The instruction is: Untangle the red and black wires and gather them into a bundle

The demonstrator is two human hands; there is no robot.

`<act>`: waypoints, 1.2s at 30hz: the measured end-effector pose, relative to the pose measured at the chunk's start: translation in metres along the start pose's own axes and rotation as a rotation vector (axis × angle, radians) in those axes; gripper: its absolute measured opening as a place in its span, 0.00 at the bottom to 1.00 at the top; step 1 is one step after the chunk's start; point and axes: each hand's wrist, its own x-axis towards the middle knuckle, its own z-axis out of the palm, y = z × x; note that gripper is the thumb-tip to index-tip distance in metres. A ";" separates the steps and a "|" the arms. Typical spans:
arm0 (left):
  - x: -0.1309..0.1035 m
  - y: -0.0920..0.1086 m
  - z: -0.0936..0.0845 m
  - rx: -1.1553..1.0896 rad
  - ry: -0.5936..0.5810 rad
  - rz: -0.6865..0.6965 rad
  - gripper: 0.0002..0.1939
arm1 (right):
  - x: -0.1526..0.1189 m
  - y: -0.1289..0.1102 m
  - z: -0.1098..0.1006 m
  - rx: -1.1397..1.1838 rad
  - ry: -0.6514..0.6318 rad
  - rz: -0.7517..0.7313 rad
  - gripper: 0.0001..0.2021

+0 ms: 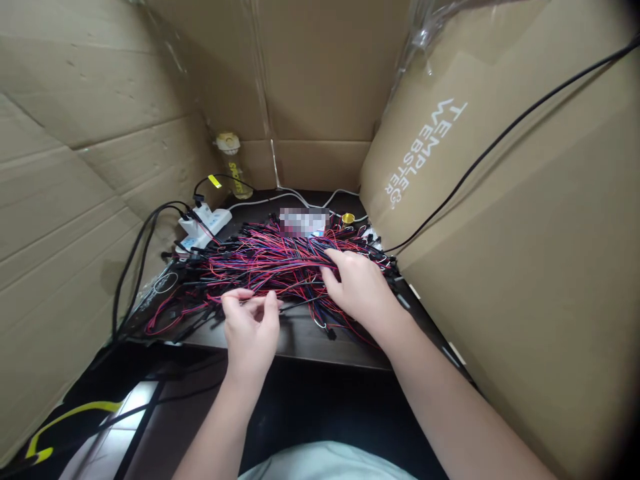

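A loose, tangled heap of wires [260, 257], thin, glossy and mostly red and dark, spreads across the smooth dark table [305, 340]; small blocky black connectors [331, 333] tip some strands. The right hand [363, 287] lies on the heap's right side, thumb slightly apart from the fingers; whether it grips strands I cannot tell. The left hand [250, 323] is at the near edge, fingers curled and thumb close to them; its hold is unclear. Creased, matte cardboard walls [320, 73] hem in the far, left and right sides. A white plastic power strip [203, 230] crowds the far left, before a clear bottle [240, 177]. Pale cords [300, 195] run behind the heap.
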 end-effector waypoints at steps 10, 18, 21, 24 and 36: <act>0.008 -0.029 -0.009 0.098 -0.124 0.330 0.30 | -0.073 -0.022 0.037 -0.004 0.099 0.052 0.12; 0.034 -0.024 -0.051 0.498 -0.356 0.314 0.16 | -0.070 -0.001 0.021 0.172 0.027 -0.069 0.11; 0.057 -0.002 -0.051 0.476 -0.251 0.450 0.16 | -0.076 0.018 -0.014 0.233 -0.095 -0.054 0.13; 0.087 0.013 -0.043 0.487 -0.266 0.487 0.16 | -0.084 0.041 -0.037 0.301 -0.206 -0.052 0.15; 0.119 0.001 -0.019 0.586 -0.343 0.508 0.17 | -0.100 0.075 -0.013 0.385 -0.041 0.208 0.10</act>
